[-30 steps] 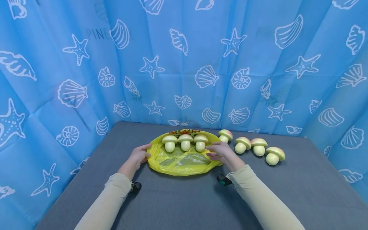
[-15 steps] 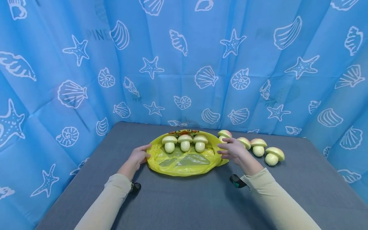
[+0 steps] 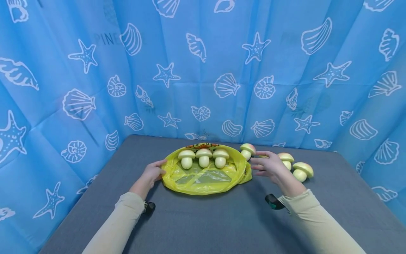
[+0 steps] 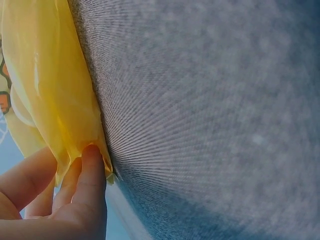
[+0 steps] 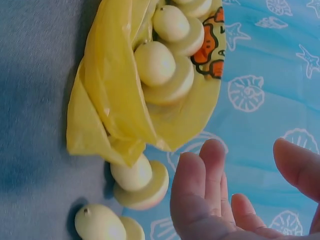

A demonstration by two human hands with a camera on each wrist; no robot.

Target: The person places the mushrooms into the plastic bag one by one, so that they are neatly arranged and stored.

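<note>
A yellow plastic bag (image 3: 203, 190) lies with its mouth spread wide, an orange and black print at its far rim. Three mushrooms, among them a middle mushroom (image 3: 204, 161), sit in a row inside it. My left hand (image 3: 152, 173) holds the bag's left side, thumb and fingers at the yellow film (image 4: 60, 100). Off the bag's right side, my right hand (image 3: 269, 167) hovers with fingers spread and nothing between them. Just beyond its fingertips stands a pale mushroom (image 3: 247, 151). Another mushroom is mostly hidden behind this hand in the head view.
To the right of the right hand, two more mushrooms stand, a rear one (image 3: 286, 157) and an outer one (image 3: 302, 170). A grey cloth-covered table (image 3: 203, 225) lies under everything. A blue curtain (image 3: 203, 95) with white shell and starfish prints hangs behind.
My right hand has come away from the bag's right edge and moved right, toward the mushrooms outside. The bag's right corner now shows. My left hand stays at the bag's left side.
</note>
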